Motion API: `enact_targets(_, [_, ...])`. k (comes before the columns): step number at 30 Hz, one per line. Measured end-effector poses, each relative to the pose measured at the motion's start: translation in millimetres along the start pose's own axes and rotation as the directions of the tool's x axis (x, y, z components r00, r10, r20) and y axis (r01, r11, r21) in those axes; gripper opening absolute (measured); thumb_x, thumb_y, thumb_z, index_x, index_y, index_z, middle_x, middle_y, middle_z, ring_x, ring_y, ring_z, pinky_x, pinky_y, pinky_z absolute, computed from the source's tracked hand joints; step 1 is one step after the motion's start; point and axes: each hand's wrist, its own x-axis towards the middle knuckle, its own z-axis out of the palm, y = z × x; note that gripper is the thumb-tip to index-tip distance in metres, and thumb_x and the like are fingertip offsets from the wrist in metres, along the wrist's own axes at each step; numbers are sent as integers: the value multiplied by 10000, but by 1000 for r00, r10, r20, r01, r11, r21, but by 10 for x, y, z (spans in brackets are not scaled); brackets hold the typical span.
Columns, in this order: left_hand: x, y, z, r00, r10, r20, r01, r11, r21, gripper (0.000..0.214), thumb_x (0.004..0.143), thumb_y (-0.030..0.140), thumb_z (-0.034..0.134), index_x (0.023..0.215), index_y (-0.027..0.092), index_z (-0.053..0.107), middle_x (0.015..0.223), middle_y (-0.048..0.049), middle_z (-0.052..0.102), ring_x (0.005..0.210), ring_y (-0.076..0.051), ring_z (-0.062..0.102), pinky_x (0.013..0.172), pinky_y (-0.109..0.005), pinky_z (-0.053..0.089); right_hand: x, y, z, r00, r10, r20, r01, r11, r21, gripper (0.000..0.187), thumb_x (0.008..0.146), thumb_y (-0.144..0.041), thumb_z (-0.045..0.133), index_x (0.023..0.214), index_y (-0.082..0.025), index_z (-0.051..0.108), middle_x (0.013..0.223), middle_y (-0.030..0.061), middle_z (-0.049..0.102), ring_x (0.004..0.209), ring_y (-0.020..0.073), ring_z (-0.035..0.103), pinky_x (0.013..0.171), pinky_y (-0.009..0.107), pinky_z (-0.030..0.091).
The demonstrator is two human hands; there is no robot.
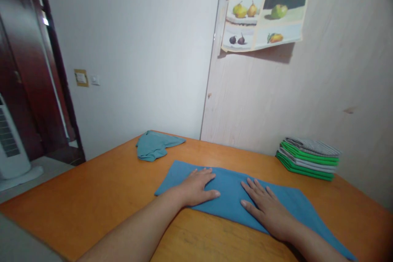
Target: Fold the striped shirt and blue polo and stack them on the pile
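A blue cloth lies spread in a long, flat strip across the table, its right end reaching toward the near edge of the view. My left hand rests flat on its left half, with fingers and thumb apart. Further right, my right hand lies palm down on the same cloth, fingers spread. Neither hand grips anything. The fabric under both palms is hidden.
The orange wooden table meets the wall behind. A crumpled teal cloth lies at the back left. A stack of folded green and grey cloths stands at the back right. A white fan-like appliance stands on the floor at left.
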Motion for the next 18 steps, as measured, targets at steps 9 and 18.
enact_targets(9, [-147, -575, -451, 739, -498, -454, 464, 865, -193, 196, 898, 307, 543, 934, 173, 682, 983, -98, 713, 969, -237, 629, 838, -319, 462, 44, 49, 82, 999, -22, -43, 22, 1000, -17, 806, 909, -772, 262, 1556, -293, 307, 1633, 52, 225, 1512, 302, 149, 1219, 558, 138])
enact_targets(18, [-421, -750, -647, 567, -792, -227, 718, 610, -336, 313, 806, 431, 655, 637, 193, 541, 516, -5, 531, 511, -169, 534, 475, -255, 323, 108, 91, 142, 998, -30, -55, 29, 1000, -3, 826, 893, -793, 263, 1546, -293, 338, 1627, 56, 252, 1508, 318, 167, 1215, 571, 138])
